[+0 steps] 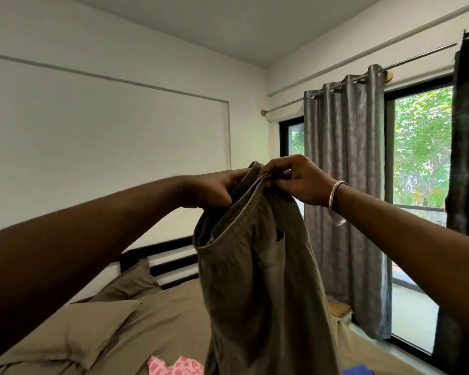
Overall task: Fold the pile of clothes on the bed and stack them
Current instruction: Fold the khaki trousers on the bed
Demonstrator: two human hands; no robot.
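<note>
Holding olive trousers (pixel 257 280) up by the waistband, above the bed (pixel 171 315).
Left hand (pixel 211 189) and right hand (pixel 295 180) both pinching it; better to align side seams, then lower flat.

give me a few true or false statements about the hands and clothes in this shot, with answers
1. Both hands grip the olive garment at its waistband. True.
2. The garment lies flat on the bed. False: it hangs in the air above the bed.
3. A bangle is on the right hand's wrist. True.
4. The left hand holds the pink patterned cloth. False: that cloth lies on the bed.
</note>
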